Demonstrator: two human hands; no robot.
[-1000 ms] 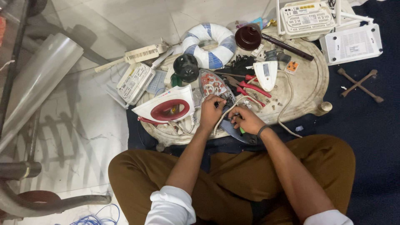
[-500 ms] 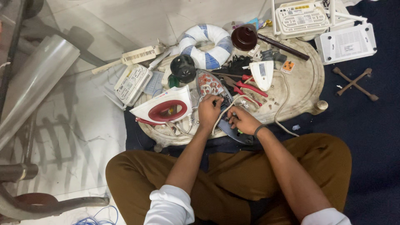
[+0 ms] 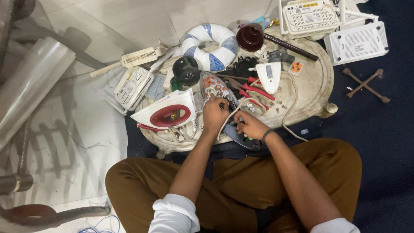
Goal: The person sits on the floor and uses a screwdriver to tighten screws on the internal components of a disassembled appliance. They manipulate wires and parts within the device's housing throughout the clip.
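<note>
Both hands work on an opened iron soleplate (image 3: 214,87) over a round tray (image 3: 317,82). Left hand (image 3: 214,114) pinches a small part. Right hand (image 3: 250,125) grips a green-handled tool (image 3: 249,137).

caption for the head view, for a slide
Both hands, left hand and right hand, work on an opened iron soleplate atop a cluttered round tray.

Illumination is even and moderately bright, diffuse, apparently from overhead. The pale floor tiles (image 3: 129,21) read clean and slightly washed at the top edge. Soft, blurred shadows fall on the tiles at lower left, including a barred pattern. The clear plastic roll (image 3: 30,86) at the left edge carries a mild sheen, with no hard glare. The dark blue mat (image 3: 379,142) on the right renders deep, with little texture visible. Focus is acceptable at centre: the left hand (image 3: 214,114) and right hand (image 3: 250,126) are reasonably sharp. Fine parts on the round tray (image 3: 317,82) are soft and hard to resolve. Corners show slight wide-angle stretch.
</note>
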